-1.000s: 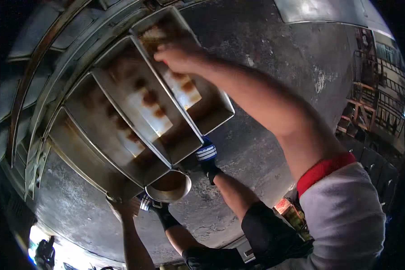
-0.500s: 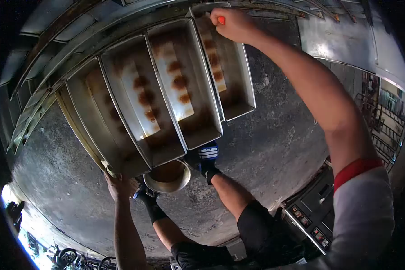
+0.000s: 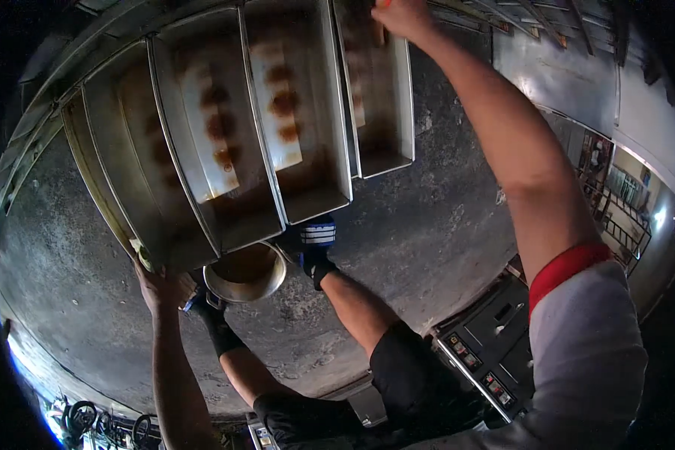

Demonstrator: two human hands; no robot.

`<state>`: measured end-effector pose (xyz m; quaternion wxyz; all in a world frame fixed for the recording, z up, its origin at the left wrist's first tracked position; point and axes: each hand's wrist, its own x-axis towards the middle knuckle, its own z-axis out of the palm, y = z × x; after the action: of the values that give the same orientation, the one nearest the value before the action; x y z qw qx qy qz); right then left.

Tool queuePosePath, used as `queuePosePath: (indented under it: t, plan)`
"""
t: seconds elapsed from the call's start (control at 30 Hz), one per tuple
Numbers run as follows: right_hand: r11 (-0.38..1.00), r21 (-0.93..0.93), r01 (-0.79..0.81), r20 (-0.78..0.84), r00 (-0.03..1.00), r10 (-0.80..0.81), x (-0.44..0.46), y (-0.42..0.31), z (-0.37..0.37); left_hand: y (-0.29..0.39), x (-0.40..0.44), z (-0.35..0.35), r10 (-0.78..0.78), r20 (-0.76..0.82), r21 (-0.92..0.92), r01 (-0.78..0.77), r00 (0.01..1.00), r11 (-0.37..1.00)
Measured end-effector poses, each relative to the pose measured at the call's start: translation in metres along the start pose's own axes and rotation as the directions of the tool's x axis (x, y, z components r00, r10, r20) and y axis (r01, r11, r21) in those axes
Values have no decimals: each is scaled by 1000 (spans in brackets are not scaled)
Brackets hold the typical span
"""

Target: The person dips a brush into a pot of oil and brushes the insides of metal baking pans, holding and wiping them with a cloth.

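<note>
A set of long metal troughs (image 3: 178, 139), joined side by side and stained brown inside, is tilted up in front of me. My left hand (image 3: 156, 285) is closed around its lower left corner, with a pale crumpled cloth (image 3: 140, 253) between my fingers and the metal. At the far end of the rightmost trough, my right hand (image 3: 403, 16) is closed on a small tool with an orange end (image 3: 383, 3). The top edge of the view cuts off part of that hand, and the tool's kind cannot be made out. Below the troughs, a round metal bowl (image 3: 246, 289) holds brownish liquid.
My feet in blue-and-white sandals (image 3: 319, 233) stand on the dark, stained concrete floor (image 3: 420, 225), either side of the bowl. A black appliance (image 3: 480, 352) is at lower right. Metal racks (image 3: 615, 217) stand farther right, and bicycles (image 3: 101, 427) are at lower left.
The view has shifted, so the troughs, bowl and left hand appear farther left and higher. My right hand remains near the far trough end and is now partly out of frame.
</note>
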<state>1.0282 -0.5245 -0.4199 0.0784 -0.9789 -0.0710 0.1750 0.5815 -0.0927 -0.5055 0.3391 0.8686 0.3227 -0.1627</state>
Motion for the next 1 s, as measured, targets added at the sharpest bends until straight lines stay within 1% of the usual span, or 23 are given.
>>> queuePosePath:
  t: [0.03, 0.07, 0.1, 0.13, 0.2, 0.23, 0.27, 0.3, 0.33, 0.37, 0.43, 0.5, 0.53, 0.6, 0.67, 0.7, 0.77, 0.8, 0.87, 0.9, 0.93, 0.97, 1.0]
  plan:
    - [999, 22, 42, 59, 997, -43, -18, 24, 23, 4, 1, -2, -30, 15, -63, 31, 999, 998]
    - [982, 73, 174, 21, 984, -176, -53, 36, 49, 7, 0, -5, -38, 9, -69, 39, 999, 997]
    - [979, 152, 133, 227, 960, -166, -92, 40, 61, 11, -1, -7, -42, 18, 5, 42, 999, 999]
    - [999, 49, 5, 505, 863, -29, -124, 38, 66, 16, -2, -5, -43, 29, 73, 41, 999, 996]
    - [992, 14, 129, 651, 752, -107, -137, 28, 57, 9, 5, -1, -40, 14, 73, 39, 999, 997]
    - [987, -45, 152, 539, 836, -104, -116, 26, 58, 4, 2, 0, -46, 1, 94, 46, 999, 994]
    - [1000, 1, 19, 417, 909, -17, -83, 18, 47, 4, -2, 0, -55, 11, 99, 53, 998, 994]
    - [995, 30, -97, 468, 881, 72, -43, 3, 26, 6, 0, 0, -14, 2, 83, 14, 1000, 996]
    - [988, 11, 156, 312, 938, -152, -9, -4, 6, 7, 1, -1, 24, -6, 71, -23, 1000, 997]
    - [988, 19, 153, 324, 934, -151, -3, 0, 15, 8, 3, -1, -37, 1, 96, 37, 999, 995]
    - [990, -38, 138, 367, 923, -115, 0, 6, 19, 19, -2, -4, -40, 10, 94, 38, 999, 995]
    - [952, -111, 284, 559, 810, -176, -75, 19, 55, 20, 4, -5, -43, -13, 64, 43, 999, 997]
    - [946, -126, 300, 561, 808, -182, -89, 7, 48, 9, 8, -5, -47, -10, 76, 48, 999, 996]
    - [954, -71, 291, 681, 713, -167, -117, -3, 37, 10, 1, 1, -57, 24, 82, 55, 998, 995]
    - [930, -161, 331, 303, 913, -273, -50, 19, 36, 27, 1, -9, -66, 54, 48, 63, 996, 997]
    - [936, -154, 316, 405, 884, -232, 2, 19, 18, 25, 3, -5, -65, 52, 45, 63, 996, 997]
    - [947, -146, 286, 521, 836, -172, 17, 4, -2, 9, 2, -3, 16, 17, 88, -17, 1000, 996]
    - [971, -156, 184, 503, 860, -82, 2, -3, 1, -4, 2, 1, 17, 31, 87, -20, 999, 996]
    - [967, -204, 154, 482, 876, -38, -58, -16, 20, -24, 8, 8, 96, -25, 58, -94, 995, 994]
    - [962, -113, 248, 517, 842, -156, -98, -10, 35, -17, 8, 4, 98, -42, 50, -96, 994, 994]
    - [959, -92, 267, 568, 805, -170, -122, -8, 43, -6, 7, 2, 89, -26, 74, -86, 996, 994]
    - [963, -108, 247, 591, 795, -138, -123, -11, 37, 1, 8, 1, 78, -6, 100, -77, 997, 992]
    - [966, -158, 206, 552, 829, -87, -111, -11, 31, 0, 9, 0, 71, -2, 98, -70, 998, 993]
